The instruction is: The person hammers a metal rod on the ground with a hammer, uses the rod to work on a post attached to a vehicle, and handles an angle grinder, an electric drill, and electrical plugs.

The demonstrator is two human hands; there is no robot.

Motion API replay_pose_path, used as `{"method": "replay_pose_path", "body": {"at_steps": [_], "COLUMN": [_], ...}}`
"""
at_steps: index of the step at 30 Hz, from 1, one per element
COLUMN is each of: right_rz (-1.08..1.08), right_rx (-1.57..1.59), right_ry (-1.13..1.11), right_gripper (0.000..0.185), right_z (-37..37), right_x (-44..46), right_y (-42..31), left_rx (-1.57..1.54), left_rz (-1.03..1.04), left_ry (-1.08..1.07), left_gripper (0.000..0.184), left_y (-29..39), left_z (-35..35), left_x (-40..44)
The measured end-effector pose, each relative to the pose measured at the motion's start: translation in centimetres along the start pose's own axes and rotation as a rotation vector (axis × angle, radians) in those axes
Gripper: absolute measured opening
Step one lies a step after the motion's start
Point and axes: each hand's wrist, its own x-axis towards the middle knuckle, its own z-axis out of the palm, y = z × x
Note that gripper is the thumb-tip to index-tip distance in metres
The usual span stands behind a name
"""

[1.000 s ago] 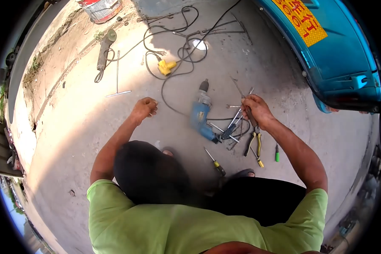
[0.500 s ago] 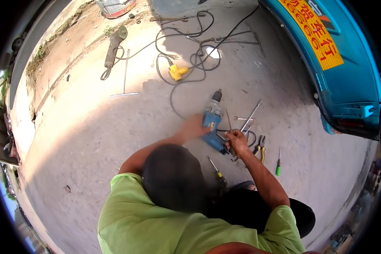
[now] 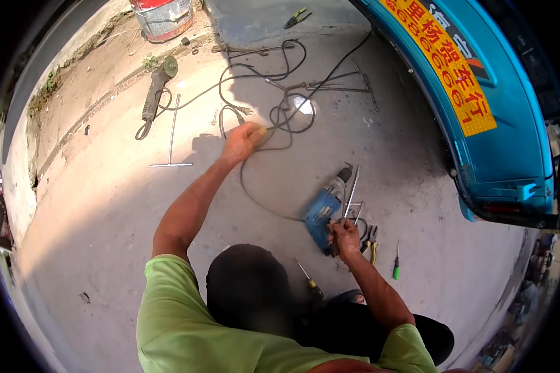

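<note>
From my remote seat I see a person crouching on concrete, the hands well apart. The left hand [image 3: 241,144] reaches forward, fingers closed around a yellow connector [image 3: 263,131] (only a sliver of it peeks out) beside looped cable [image 3: 304,55]. The right hand [image 3: 346,237] is curled by the handle of a blue drill [image 3: 322,212]; I cannot tell what it grips, since the fingers cover it. The drill's chuck points away from the person. A silver rod [image 3: 353,189] slants just beside the drill, with pliers [image 3: 374,252] near the right hand and a green screwdriver [image 3: 396,270] further right. Ahead on the left are a T-bar [image 3: 170,165] and a grinder [image 3: 155,93]. A blue vehicle [image 3: 504,149] fills the upper right.
</note>
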Motion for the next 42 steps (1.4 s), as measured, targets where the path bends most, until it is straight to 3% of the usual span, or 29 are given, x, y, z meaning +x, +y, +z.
{"method": "replay_pose_path", "body": {"at_steps": [1,4,9,12,16,17,18,20,22,25,27,28,32,35,38,40,42], "right_rz": [0.009,-0.004,-0.027,0.002,-0.028,-0.044,-0.053,-0.063,-0.092,-0.092,-0.125,-0.137,-0.110,-0.226,-0.279,-0.295,-0.306], "right_rx": [-0.062,-0.069,-0.003,0.015,0.053,0.067,0.081,0.030,0.022,-0.061,-0.089,-0.103,-0.195,-0.160,0.000,0.098,0.121], "right_ry": [0.024,0.000,0.022,0.061,0.056,0.051,0.045,-0.026,-0.126,-0.117,-0.227,-0.288,-0.367,-0.329,-0.297,-0.333,-0.394], "right_gripper": [0.018,0.021,0.016,0.016,0.016,0.016,0.016,0.015,0.013,0.023,0.030,0.035,0.035,0.034,0.035,0.036,0.037], "right_z": [-0.3,-0.7,-1.3,-0.8,0.8,1.2,1.7,2.9,4.3,9.6,12.6,13.6,14.8,14.1,13.5,12.0,10.5], "right_x": [-0.1,-1.3,-2.0,-2.4,-2.2,-2.0,-2.0,-1.6,-0.8,-0.6,-1.3,-1.7,-3.2,-3.4,-4.0,-3.1,-2.8], "right_y": [0.0,-0.2,-0.2,-0.9,-2.6,-2.9,-3.0,-3.3,-3.1,-3.3,-3.2,-3.2,-2.6,-3.3,-7.9,-9.5,-10.2], "left_rx": [0.065,0.666,1.048,1.304,1.401,1.338,1.259,0.946,0.714,0.593,0.591,0.456,0.037,-0.211,0.171,-0.103,0.030], "left_rz": [0.127,0.205,0.156,0.219,0.345,0.309,0.212,0.195,0.077,0.114,0.287,0.190,-0.176,-0.103,0.086,-0.001,-0.154], "left_ry": [0.127,0.417,0.172,0.057,0.094,0.079,0.092,0.313,0.131,-0.082,-0.098,-0.124,-0.298,-0.282,-0.177,-0.016,0.123], "left_gripper": [0.024,0.028,0.054,0.050,0.025,0.014,0.016,0.023,0.030,0.021,0.019,0.020,0.020,0.020,0.018,0.021,0.022], "left_y": [-0.4,-3.5,-3.8,-3.8,-3.4,-2.4,-0.8,2.5,4.3,7.3,5.3,5.8,10.1,7.8,8.3,6.5,6.1], "left_z": [-2.8,-9.9,-10.7,-9.9,-10.9,-11.4,-11.8,-10.6,-9.2,-3.7,0.3,2.0,5.1,5.5,2.3,0.1,-1.9], "left_x": [1.7,7.5,11.0,11.0,10.0,9.0,8.2,3.3,-2.0,-12.9,-18.0,-19.9,-22.1,-22.7,-20.3,-16.1,-10.1]}}
